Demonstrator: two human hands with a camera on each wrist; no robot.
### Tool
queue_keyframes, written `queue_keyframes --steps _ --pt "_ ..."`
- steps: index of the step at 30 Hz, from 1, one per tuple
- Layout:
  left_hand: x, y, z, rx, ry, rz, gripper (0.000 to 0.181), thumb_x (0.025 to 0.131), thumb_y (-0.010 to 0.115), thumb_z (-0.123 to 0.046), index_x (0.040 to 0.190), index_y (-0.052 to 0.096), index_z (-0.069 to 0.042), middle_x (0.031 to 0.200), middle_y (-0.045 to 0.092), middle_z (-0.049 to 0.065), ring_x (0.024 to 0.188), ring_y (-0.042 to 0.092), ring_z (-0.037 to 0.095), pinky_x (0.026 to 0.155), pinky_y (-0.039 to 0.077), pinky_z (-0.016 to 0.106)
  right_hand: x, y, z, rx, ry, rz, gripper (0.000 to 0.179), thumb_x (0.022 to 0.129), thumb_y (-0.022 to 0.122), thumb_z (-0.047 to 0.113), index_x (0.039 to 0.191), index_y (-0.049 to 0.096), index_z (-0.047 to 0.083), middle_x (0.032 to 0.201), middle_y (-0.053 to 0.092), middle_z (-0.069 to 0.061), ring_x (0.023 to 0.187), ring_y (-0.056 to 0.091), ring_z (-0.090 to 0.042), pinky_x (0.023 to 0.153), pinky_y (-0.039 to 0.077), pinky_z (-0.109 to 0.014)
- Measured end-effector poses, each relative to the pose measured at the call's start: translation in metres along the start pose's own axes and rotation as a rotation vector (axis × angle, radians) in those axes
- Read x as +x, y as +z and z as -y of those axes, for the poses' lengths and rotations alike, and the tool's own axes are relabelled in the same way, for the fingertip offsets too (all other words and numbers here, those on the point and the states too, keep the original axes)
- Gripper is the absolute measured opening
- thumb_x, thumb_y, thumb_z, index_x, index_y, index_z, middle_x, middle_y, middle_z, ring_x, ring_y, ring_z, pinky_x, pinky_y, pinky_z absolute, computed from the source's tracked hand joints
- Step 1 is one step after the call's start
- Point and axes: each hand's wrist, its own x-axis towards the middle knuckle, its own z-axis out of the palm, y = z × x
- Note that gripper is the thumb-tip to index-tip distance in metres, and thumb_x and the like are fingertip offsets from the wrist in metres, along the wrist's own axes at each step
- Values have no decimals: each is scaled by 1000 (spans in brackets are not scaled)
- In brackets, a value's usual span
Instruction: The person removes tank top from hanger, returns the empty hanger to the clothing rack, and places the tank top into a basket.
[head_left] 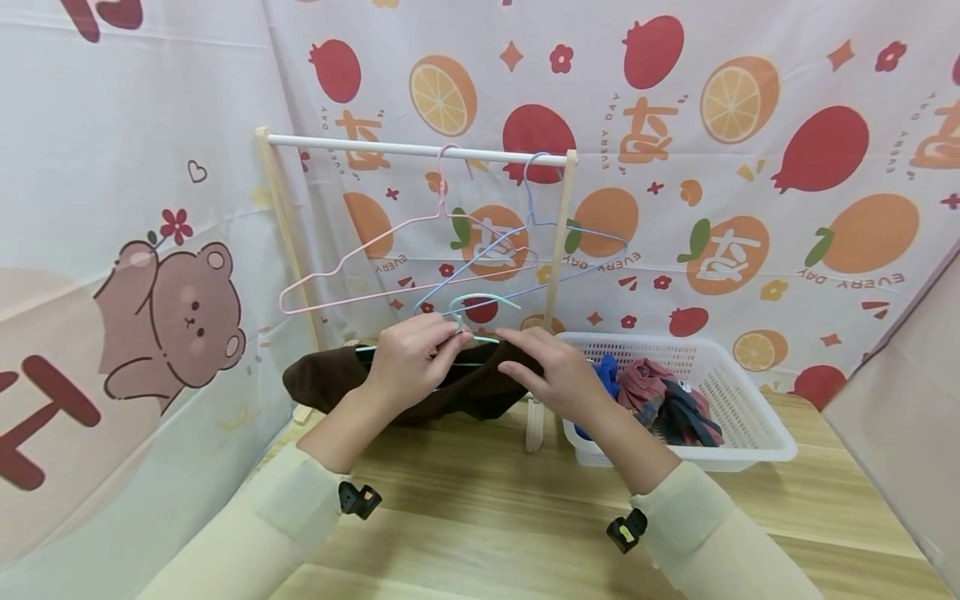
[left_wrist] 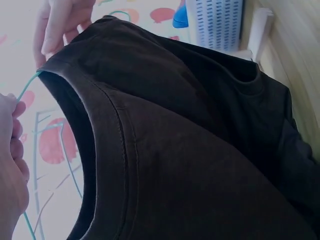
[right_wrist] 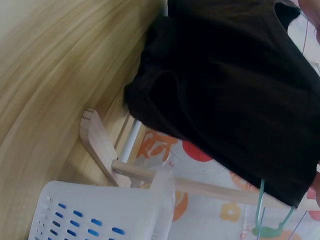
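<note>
A dark brown shirt (head_left: 472,387) hangs spread on a mint-green hanger (head_left: 486,297), whose hook rises above the collar. Just under the hook, my left hand (head_left: 411,354) grips the hanger's neck with thumb and fingers. My right hand (head_left: 558,371) touches the shirt near the collar on the right side, its fingers and thumb fairly straight and apart. In the left wrist view the neckline (left_wrist: 107,117) gapes wide, and the right fingers (left_wrist: 50,35) reach to its far edge. Seen from the right wrist, a sleeve opening (right_wrist: 165,95) faces down; most of the right hand is out of that frame.
A rack with a white bar (head_left: 360,146) and wooden posts stands behind. From it hang a pink hanger (head_left: 360,250) and a blue hanger (head_left: 530,196). At the right, a white basket (head_left: 750,417) holds blue, dull-red and dark clothes (head_left: 648,387) on the wooden table (head_left: 465,517).
</note>
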Motion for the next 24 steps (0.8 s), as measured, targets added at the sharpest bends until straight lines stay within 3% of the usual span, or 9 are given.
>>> queue_keyframes --steps 6,15,24 --pt "4 7 -3 -6 -1 24 10 84 76 -11 79 68 -8 65 57 1 56 49 13 51 43 28 3 1 -1 -41 -32 -47 28 94 66 17 122 69 11 102 73 -2 89 69 -15 77 56 -31" --pt "4 6 -2 -8 -22 65 9 83 77 -10 83 68 -8 70 61 1 62 54 16 55 48 31 2 -6 -5 -127 -52 -31 17 92 67 13 108 71 7 91 74 -2 78 67 -14 68 56 -28" --pt "2 0 1 13 -52 95 7 85 75 -11 86 70 -6 75 67 3 69 62 19 62 54 34 -13 -15 -25 -151 -62 -66 15 89 71 9 104 72 6 95 74 -5 91 70 -19 81 57 -34"
